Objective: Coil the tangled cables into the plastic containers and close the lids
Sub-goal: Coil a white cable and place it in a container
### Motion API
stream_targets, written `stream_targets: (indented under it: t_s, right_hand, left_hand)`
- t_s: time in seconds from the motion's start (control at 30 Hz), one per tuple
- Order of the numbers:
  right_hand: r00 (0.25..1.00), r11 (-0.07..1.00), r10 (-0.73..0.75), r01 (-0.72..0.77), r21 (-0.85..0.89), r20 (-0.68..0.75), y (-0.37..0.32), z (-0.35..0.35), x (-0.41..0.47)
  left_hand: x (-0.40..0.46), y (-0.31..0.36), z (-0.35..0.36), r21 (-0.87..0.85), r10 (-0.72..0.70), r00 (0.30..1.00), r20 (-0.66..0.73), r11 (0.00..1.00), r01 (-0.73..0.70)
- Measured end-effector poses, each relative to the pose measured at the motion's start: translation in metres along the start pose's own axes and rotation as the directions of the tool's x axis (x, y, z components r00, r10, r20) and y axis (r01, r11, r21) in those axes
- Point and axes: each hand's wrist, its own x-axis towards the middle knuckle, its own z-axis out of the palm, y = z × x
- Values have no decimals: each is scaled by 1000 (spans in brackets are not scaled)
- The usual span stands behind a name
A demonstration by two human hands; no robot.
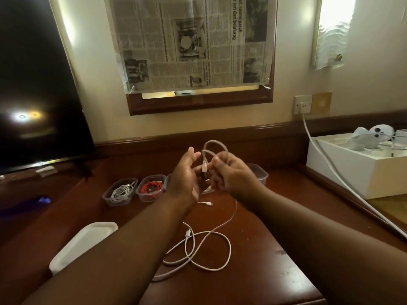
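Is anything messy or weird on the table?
Yes. A white cable lies in tangled loops on the table instead of in a container, and the white lids sit off to one side.

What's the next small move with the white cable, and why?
Probably wrap one more loop: the right hand pinches the white cable with only a small loop raised, the left hand is open beside it, and most of the cable lies loose on the table.
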Motion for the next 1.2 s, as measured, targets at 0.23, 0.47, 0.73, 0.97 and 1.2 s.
stream_targets:
  t_s: [0.23, 0.47, 0.73, 0.97, 1.2]
  right_hand:
    - [967, 764, 120, 55, 642, -226, -21, -8, 20]
    - [889, 815, 74, 208, 541, -453, -28, -38, 20]
    - [993, 968, 61, -84, -236, -101, -9, -10, -7]
    - [965, 965, 31, 40, -260, 261, 14, 46, -26]
    - [977, 957, 29, 34, -289, 211, 5, 55, -33]
  left_hand:
    - [-24, -42, -16, 167, 274, 962, 1, 948, -270]
    - [-22, -75, -89, 964, -258, 935, 244, 166, -206]
    - [-11, -10, -85, 403, -135, 951, -277, 882, 243]
    - [-9, 45, -21, -130, -28, 989, -143, 991, 9]
    - [-16, 54, -1, -105, 37, 982, -187, 993, -58]
